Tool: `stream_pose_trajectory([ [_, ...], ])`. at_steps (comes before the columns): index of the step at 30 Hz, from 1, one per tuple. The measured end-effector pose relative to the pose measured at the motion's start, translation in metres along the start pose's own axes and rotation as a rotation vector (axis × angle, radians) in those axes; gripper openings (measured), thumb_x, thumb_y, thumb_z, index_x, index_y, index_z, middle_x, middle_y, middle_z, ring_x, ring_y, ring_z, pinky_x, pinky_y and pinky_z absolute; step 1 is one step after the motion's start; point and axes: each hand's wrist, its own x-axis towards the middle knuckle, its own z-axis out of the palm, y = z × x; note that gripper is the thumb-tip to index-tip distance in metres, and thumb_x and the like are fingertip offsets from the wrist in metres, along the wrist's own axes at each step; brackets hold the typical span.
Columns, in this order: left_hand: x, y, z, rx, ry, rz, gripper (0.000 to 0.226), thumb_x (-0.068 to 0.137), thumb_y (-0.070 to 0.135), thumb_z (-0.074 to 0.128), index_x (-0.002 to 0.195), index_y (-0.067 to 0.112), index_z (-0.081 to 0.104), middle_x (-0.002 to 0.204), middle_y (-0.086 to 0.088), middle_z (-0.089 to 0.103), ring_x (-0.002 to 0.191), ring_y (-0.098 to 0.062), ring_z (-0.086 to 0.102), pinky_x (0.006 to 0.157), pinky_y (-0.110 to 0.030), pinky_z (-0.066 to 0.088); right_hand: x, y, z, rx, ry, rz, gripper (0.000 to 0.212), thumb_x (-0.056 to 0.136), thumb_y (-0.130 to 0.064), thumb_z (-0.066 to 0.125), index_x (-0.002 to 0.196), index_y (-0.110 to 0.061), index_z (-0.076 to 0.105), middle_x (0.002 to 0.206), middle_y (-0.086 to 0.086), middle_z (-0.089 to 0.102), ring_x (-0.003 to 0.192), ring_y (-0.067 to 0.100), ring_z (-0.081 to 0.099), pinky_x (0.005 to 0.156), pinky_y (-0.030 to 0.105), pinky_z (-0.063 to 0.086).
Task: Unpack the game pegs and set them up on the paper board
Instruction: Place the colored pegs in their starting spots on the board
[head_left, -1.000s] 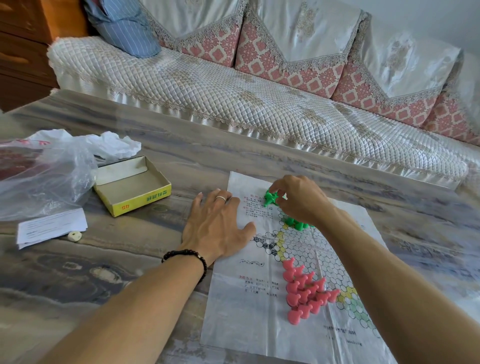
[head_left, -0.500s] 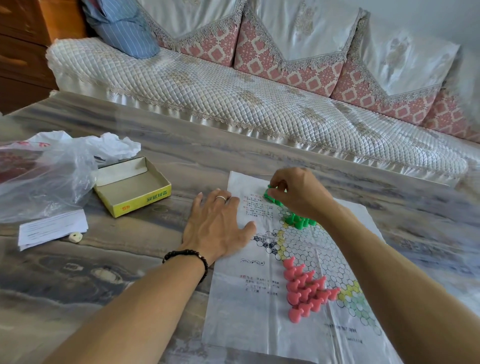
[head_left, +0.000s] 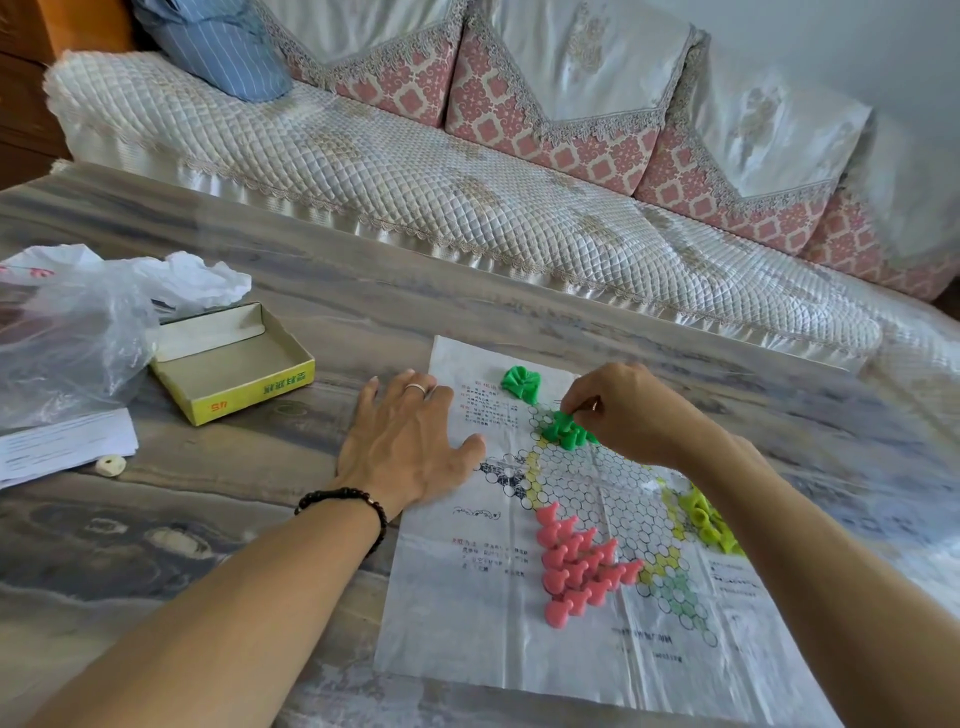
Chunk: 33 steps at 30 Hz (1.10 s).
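Note:
The paper board (head_left: 493, 597) lies flat on the table in front of me, printed with a star of small circles. My left hand (head_left: 405, 441) rests flat on its left edge, fingers spread. My right hand (head_left: 628, 410) pinches a green peg at the top of a cluster of standing green pegs (head_left: 566, 432) on the board's far point. A loose heap of green pegs (head_left: 521, 383) lies just beyond. Several pink pegs (head_left: 576, 564) stand in a triangle on the near left point. Yellow-green pegs (head_left: 709, 522) show to the right, partly hidden by my right forearm.
An open yellow cardboard box (head_left: 234, 366) sits to the left on the marbled table (head_left: 156, 545). Further left are a clear plastic bag (head_left: 67, 332), white papers (head_left: 62, 447) and a small white disc (head_left: 110, 464). A quilted sofa (head_left: 415, 171) runs along the table's far edge.
My right hand moved from the loose green heap down and right to the standing green cluster, carrying a green peg. The left hand stayed flat on the board.

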Motion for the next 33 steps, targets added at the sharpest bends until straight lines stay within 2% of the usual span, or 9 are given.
stream_pose_trajectory([
  [5,0.0,0.0,0.0,-0.011,0.009,0.0,0.065,0.085,0.063,0.035,0.135,0.023,0.045,0.151,-0.001,0.034,0.144,-0.018,0.018,0.119,-0.048,0.009,0.001,0.001,0.008,-0.088,-0.037,-0.018,0.016,0.089,-0.01,0.058,0.092,-0.018,0.071,0.094,-0.004,0.07,0.08,0.01,0.062,0.074,0.029,0.055],
  [14,0.0,-0.001,0.0,-0.012,0.005,0.01,0.061,0.085,0.063,0.036,0.13,0.022,0.048,0.151,-0.002,0.034,0.144,-0.019,0.018,0.118,-0.049,0.01,0.003,-0.002,0.02,-0.108,-0.04,-0.026,0.019,0.089,-0.008,0.057,0.09,-0.016,0.073,0.089,-0.002,0.07,0.08,0.014,0.063,0.074,0.033,0.056],
  [21,0.0,0.0,-0.001,-0.01,0.002,0.008,0.061,0.085,0.063,0.036,0.129,0.023,0.048,0.151,-0.001,0.033,0.144,-0.019,0.017,0.119,-0.048,0.01,0.002,-0.003,0.02,-0.081,-0.055,-0.018,0.019,0.089,-0.011,0.059,0.102,-0.019,0.071,0.096,-0.004,0.069,0.084,0.013,0.063,0.076,0.031,0.056],
  [24,-0.001,0.0,-0.002,-0.011,0.001,0.008,0.062,0.086,0.062,0.036,0.132,0.022,0.046,0.153,-0.002,0.032,0.145,-0.02,0.017,0.119,-0.049,0.009,0.005,-0.002,0.016,-0.063,-0.018,-0.015,0.015,0.088,-0.018,0.063,0.101,-0.02,0.069,0.094,-0.003,0.069,0.08,0.01,0.062,0.075,0.031,0.056],
  [28,-0.001,0.0,-0.003,-0.01,0.0,0.007,0.065,0.087,0.061,0.037,0.138,0.022,0.043,0.153,-0.002,0.032,0.145,-0.02,0.017,0.119,-0.048,0.008,0.018,-0.004,0.01,-0.03,0.064,-0.02,0.014,0.091,-0.012,0.059,0.097,-0.013,0.071,0.096,-0.001,0.071,0.079,0.011,0.066,0.075,0.03,0.057],
  [33,-0.003,0.001,-0.004,-0.018,0.009,0.003,0.065,0.087,0.06,0.038,0.139,0.021,0.044,0.152,-0.003,0.034,0.145,-0.02,0.018,0.119,-0.048,0.008,0.048,-0.008,0.017,-0.014,0.112,-0.008,0.015,0.088,-0.011,0.062,0.099,-0.015,0.072,0.101,-0.003,0.068,0.089,0.013,0.064,0.081,0.034,0.056],
])
